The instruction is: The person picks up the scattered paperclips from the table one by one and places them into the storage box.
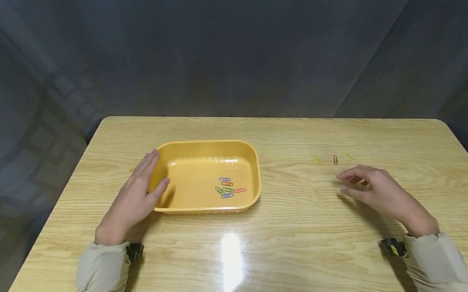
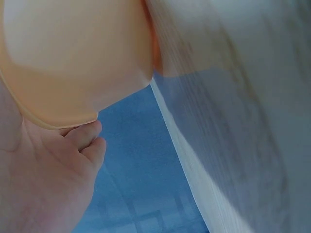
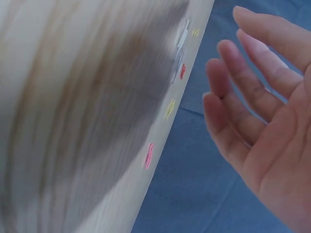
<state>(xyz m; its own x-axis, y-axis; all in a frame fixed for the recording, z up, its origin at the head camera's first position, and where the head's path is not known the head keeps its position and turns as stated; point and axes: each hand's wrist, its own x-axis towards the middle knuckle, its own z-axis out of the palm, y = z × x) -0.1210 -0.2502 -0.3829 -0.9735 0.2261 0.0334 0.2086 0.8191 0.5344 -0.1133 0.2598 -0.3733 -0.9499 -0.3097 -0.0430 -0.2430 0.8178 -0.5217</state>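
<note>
A yellow plastic tray [image 1: 207, 210] stands left of centre on the table, with several coloured paper clips [image 1: 228, 189] on its floor. My left hand [image 1: 134, 193] holds its left rim, thumb over the inner side and fingers along the outside. In the left wrist view, the rim passes between thumb and fingers. My right hand [image 1: 377, 191] hovers above the table at the right, fingers loosely bent with nothing between them. Just beyond its fingertips lie a red paper clip [image 1: 335, 159] and two yellow ones. A pink paper clip [image 3: 148, 156] also shows in the right wrist view.
The wooden table [image 1: 301, 255] has rounded far corners. Dark grey-blue cloth [image 1: 220, 44] hangs behind its far edge and along both sides. A bright reflection lies on the tabletop in front of the tray.
</note>
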